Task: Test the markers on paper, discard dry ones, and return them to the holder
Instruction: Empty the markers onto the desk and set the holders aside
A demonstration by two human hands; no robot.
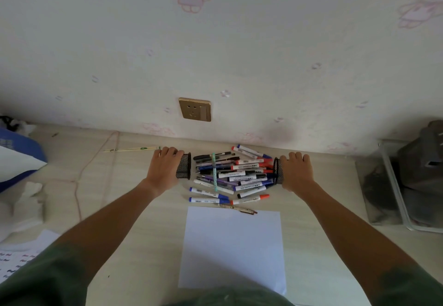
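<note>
A pile of several markers and pens (233,173) with blue, red and black caps lies on the desk near the wall. My left hand (163,167) grips a black mesh holder (184,166) lying on its side, mouth toward the pile. My right hand (296,170) grips a second black mesh holder (278,170), also on its side, facing the pile from the right. A blank white sheet of paper (232,248) lies in front of the pile, with a thin brown pen (239,208) at its far edge.
A clear plastic bin (393,185) with dark things stands at the right. A blue and white bag (19,159) and crumpled tissue (26,207) sit at the left. Chopsticks (129,149) lie by the wall, under a gold socket (195,109).
</note>
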